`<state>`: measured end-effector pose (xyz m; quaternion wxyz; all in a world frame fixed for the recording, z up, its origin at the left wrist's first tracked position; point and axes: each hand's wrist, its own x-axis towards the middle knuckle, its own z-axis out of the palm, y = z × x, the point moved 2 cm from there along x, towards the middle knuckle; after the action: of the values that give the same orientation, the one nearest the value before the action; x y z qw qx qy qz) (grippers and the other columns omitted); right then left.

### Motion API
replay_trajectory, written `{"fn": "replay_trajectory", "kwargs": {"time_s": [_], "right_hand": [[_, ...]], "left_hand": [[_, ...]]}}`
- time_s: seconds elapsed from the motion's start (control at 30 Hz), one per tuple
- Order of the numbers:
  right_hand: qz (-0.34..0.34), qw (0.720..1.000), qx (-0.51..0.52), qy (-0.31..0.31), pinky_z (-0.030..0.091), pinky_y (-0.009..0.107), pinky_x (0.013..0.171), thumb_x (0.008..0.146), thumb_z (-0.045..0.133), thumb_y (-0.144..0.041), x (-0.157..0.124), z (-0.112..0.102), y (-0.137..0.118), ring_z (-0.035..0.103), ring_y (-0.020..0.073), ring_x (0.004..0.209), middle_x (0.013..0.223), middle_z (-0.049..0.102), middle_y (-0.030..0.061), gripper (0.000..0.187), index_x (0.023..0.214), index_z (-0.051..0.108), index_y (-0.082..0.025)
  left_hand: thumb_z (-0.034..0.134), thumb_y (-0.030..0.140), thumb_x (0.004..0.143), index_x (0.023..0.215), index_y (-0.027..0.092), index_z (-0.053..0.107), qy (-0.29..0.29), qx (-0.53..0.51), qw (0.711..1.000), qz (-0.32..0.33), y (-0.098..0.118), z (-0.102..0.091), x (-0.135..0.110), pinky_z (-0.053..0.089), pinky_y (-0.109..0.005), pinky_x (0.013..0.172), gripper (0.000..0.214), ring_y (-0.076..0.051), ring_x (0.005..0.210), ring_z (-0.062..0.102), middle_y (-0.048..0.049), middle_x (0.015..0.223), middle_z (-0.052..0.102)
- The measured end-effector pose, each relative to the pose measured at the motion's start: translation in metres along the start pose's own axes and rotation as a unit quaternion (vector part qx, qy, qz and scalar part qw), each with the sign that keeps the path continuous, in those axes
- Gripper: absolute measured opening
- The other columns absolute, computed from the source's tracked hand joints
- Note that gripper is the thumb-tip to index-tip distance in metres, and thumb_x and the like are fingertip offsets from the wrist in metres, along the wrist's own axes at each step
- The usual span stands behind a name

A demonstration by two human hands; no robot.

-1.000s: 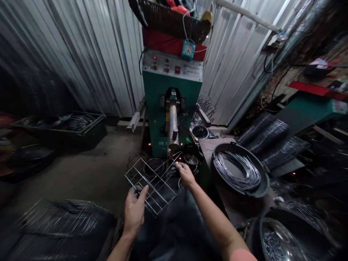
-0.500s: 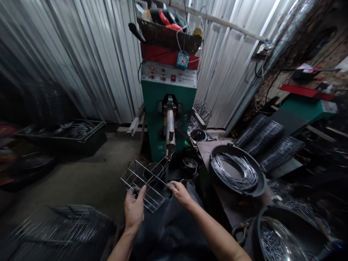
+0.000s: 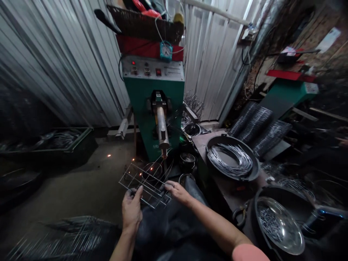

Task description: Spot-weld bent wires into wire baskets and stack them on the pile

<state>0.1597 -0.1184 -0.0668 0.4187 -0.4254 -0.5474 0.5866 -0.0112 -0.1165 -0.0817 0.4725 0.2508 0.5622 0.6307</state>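
A wire rack [image 3: 145, 185] of thin crossed metal rods is held out in front of me, tilted, its far corner at the electrode tip of a green spot welder [image 3: 154, 87]. My left hand [image 3: 132, 208] is closed on the rack's near left edge, thumb on top. Closed on its right side is my right hand [image 3: 178, 192], with the fingertips partly hidden among the rods. Small orange sparks [image 3: 151, 168] show over the rack and to its left. The welder's metal arm [image 3: 162, 128] comes down right above the far corner.
To the right, a black pan [image 3: 232, 157] of looped wire stands on a bench, near stacked wire racks [image 3: 250, 121]. A steel bowl [image 3: 281, 224] of small metal pieces sits lower right, by pliers [image 3: 239, 215]. More wire racks [image 3: 67, 237] lie lower left; a green bin [image 3: 73, 143] stands behind.
Sparks have appeared around the electrode and rack. The view has shifted, so the welder sits further left. Both hands keep hold of the rack.
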Motion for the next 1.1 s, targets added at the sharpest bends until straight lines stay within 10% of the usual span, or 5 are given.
{"fn": "replay_trajectory", "kwargs": {"time_s": [0.13, 0.27, 0.53, 0.77, 1.1], "right_hand": [[0.024, 1.0, 0.014, -0.014, 0.04, 0.021, 0.062, 0.073, 0.058, -0.05, -0.021, 0.008, -0.02, 0.053, 0.0103, 0.062, 0.067, 0.06, -0.0016, 0.034, 0.076, 0.066, -0.017], [0.059, 0.996, 0.053, 0.048, 0.031, 0.017, 0.043, 0.075, 0.058, -0.048, -0.025, 0.009, -0.055, 0.049, 0.0084, 0.05, 0.059, 0.06, -0.0017, 0.033, 0.073, 0.065, -0.015], [0.168, 0.975, 0.144, 0.039, 0.019, 0.013, 0.037, 0.085, 0.049, -0.041, -0.01, 0.019, -0.089, 0.054, 0.0089, 0.05, 0.055, 0.06, -0.0008, 0.035, 0.086, 0.063, -0.009], [0.064, 0.977, -0.198, 0.049, 0.041, 0.025, 0.059, 0.083, 0.045, -0.053, -0.023, -0.02, -0.076, 0.06, 0.0173, 0.069, 0.065, 0.064, 0.0028, 0.046, 0.072, 0.067, -0.014], [0.512, 0.59, -0.552, 0.291, 0.047, 0.036, 0.068, 0.075, 0.056, -0.026, -0.261, -0.258, 0.005, 0.065, 0.0284, 0.081, 0.09, 0.067, 0.022, 0.021, 0.08, 0.071, -0.012]], "left_hand": [[0.073, 0.044, 0.058, 0.086, 0.017, 0.055, -0.084, -0.023, 0.994, -0.062, -0.008, -0.017, -0.022, 0.046, -0.03, 0.066, 0.043, -0.015, 0.07, 0.058, -0.0024, 0.079, 0.061], [0.062, 0.041, 0.072, 0.114, 0.022, 0.052, -0.131, 0.125, 0.973, 0.146, -0.021, -0.062, -0.058, 0.039, -0.045, 0.094, 0.047, -0.025, 0.11, 0.053, -0.0109, 0.116, 0.057], [0.046, 0.01, 0.08, 0.116, 0.029, 0.057, -0.442, 0.481, 0.617, 0.44, -0.054, -0.095, -0.081, 0.007, -0.066, 0.101, 0.042, -0.025, 0.107, 0.056, -0.0089, 0.109, 0.065], [0.044, 0.02, 0.084, 0.083, 0.029, 0.066, -0.426, 0.417, 0.691, 0.409, -0.063, -0.109, -0.061, 0.015, -0.06, 0.104, 0.025, -0.017, 0.08, 0.065, -0.002, 0.075, 0.07], [0.047, 0.041, 0.082, 0.071, 0.027, 0.062, -0.315, 0.339, 0.798, 0.385, -0.021, -0.118, -0.043, 0.024, -0.054, 0.105, 0.023, -0.019, 0.07, 0.065, -0.003, 0.067, 0.068]]}}
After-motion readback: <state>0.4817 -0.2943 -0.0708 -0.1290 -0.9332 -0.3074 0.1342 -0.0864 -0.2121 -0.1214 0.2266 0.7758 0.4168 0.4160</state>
